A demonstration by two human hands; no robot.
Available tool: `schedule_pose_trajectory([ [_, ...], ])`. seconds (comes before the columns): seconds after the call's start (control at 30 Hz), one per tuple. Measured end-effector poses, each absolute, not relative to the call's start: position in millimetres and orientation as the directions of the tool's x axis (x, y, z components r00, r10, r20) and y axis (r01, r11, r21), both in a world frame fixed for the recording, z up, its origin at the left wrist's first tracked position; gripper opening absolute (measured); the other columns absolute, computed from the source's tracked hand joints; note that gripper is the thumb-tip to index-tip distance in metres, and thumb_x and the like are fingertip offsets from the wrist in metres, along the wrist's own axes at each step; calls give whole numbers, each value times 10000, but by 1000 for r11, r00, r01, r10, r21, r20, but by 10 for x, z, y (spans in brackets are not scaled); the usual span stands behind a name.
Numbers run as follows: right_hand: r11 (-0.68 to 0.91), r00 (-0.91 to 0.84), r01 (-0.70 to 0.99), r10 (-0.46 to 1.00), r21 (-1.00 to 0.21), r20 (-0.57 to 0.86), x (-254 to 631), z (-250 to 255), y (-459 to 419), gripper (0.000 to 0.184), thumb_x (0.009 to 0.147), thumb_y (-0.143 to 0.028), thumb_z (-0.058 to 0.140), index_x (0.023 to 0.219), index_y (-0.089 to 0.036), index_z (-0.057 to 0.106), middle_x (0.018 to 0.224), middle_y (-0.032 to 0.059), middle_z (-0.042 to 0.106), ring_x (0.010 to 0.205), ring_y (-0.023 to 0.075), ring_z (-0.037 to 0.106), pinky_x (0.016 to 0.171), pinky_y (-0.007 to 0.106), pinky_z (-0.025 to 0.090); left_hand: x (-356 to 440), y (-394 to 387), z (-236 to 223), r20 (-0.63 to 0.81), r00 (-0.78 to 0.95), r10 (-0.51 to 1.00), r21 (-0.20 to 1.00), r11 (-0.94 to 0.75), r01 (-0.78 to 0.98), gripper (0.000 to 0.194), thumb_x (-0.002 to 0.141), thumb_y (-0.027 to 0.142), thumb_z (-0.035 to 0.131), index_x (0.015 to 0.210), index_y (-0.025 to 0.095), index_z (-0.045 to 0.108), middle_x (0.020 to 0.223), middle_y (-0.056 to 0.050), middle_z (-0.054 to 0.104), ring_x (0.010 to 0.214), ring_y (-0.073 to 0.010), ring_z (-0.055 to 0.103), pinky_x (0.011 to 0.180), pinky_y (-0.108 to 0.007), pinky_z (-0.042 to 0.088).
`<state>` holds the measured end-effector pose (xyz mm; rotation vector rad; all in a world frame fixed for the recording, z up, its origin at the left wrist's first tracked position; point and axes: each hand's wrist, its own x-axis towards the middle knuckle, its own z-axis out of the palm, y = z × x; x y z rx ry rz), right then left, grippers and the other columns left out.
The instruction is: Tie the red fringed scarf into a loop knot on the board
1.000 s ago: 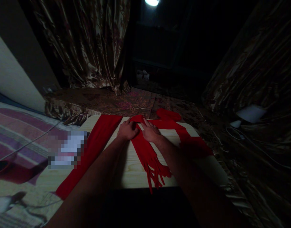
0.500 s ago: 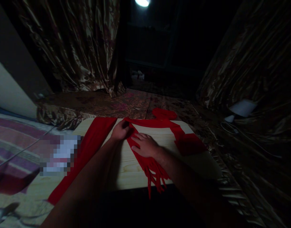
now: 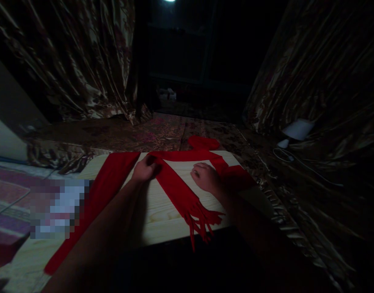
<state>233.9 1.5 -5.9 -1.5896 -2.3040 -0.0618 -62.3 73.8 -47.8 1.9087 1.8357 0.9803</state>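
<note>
The red scarf (image 3: 174, 187) slants fringe-first toward the person across the desk (image 3: 159, 221); the left hand (image 3: 144, 169) grips its far bend, while the right hand (image 3: 205, 177), loosely curled, is apart, right.

the scarf (image 3: 176, 187) is soft-looking matt cloth, smooth along its band and stringy at the fringe (image 3: 202, 217). the table (image 3: 162, 211) is pale wood, its grain showing and its top smooth with a dull finish. the curtain (image 3: 95, 61) is glossy, satiny cloth. the blanket (image 3: 9, 191) is matt cloth; the cord (image 3: 321, 175) looks like smooth plastic. the shade (image 3: 298, 129) looks matt, its material unclear.
</note>
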Motion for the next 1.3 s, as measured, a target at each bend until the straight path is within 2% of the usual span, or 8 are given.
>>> schedule_pose_trajectory([
  [0.23, -2, 33, 994, 961, -113, 274, 3414, 53, -30, 282, 909, -246, 487, 1086, -154, 686, 1112, 133, 685, 1035, 252, 617, 935, 335, 432, -618, 739, -471, 218, -96, 971, 718, -93, 690, 402, 825, 386, 582, 1187, 221, 639, 1165, -86, 723, 1061, -279, 676, 951, -392, 511],
  [0.43, -14, 25, 997, 988, -74, 152, 3900, -55, -125, 725, 797, -425, 697, 1426, -128, 492, 1445, 184, 522, 1357, 306, 448, 1110, 397, 332, -553, 661, -470, 362, -158, 919, 598, -99, 795, 533, 782, 434, 613, 1238, 162, 572, 1337, -163, 589, 1234, -330, 557, 1040, -455, 462],
  [0.53, -25, 28, 998, 998, -63, 51, 3885, -65, -153, 588, 806, -447, 695, 1298, -142, 593, 1280, 177, 639, 1206, 288, 576, 1022, 372, 398, -389, 467, -470, 516, -29, 856, 442, -237, 865, 681, 781, 416, 616, 1396, 154, 485, 1563, -186, 366, 1441, -374, 333, 1169, -534, 309],
  [0.63, 8, -5, 998, 999, -64, 36, 3813, -25, -160, 284, 867, -374, 630, 1041, -157, 686, 1114, 151, 697, 1065, 248, 635, 923, 318, 431, -130, 150, -457, 474, 240, 847, 390, -447, 805, 581, 816, 397, 583, 1365, 211, 550, 1520, -130, 463, 1425, -328, 383, 1179, -523, 308],
  [0.77, 53, -22, 961, 993, -271, 118, 3704, 40, -166, 180, 914, -324, 560, 914, -171, 654, 952, 101, 719, 875, 195, 662, 781, 269, 459, 195, -354, -347, 391, 572, 721, 389, -693, 607, 473, 866, 363, 569, 1324, 253, 613, 1407, -96, 589, 1316, -286, 514, 1132, -486, 386],
  [0.97, -47, -35, 547, 996, -836, -79, 3362, 31, -288, 259, 961, -366, 497, 1109, -179, 597, 717, 3, 682, 508, 115, 589, 515, 215, 466, 313, -748, -186, 227, 645, 730, 404, -673, 620, 520, 840, 467, 640, 1315, 257, 612, 1263, -133, 654, 1149, -302, 613, 985, -442, 498],
  [1.13, -125, -234, 256, 954, -958, -187, 3016, -103, -447, 772, 763, -260, 762, 1457, -201, 429, 1161, 114, 714, 849, 198, 725, 719, 321, 586, 267, -767, -154, 118, 728, 675, 342, -717, 608, 847, 654, 618, 781, 1380, 238, 562, 1288, -175, 601, 1154, -353, 587, 997, -469, 474],
  [1.3, -79, -369, 283, 911, -956, -184, 2863, -146, -590, 912, 755, -288, 783, 1545, -203, 336, 1339, 153, 636, 1139, 245, 660, 925, 386, 541, 235, -748, -146, 149, 765, 627, 400, -746, 533, 606, 692, 483, 780, 1237, 258, 640, 1176, -123, 639, 1082, -299, 606, 953, -417, 500],
])
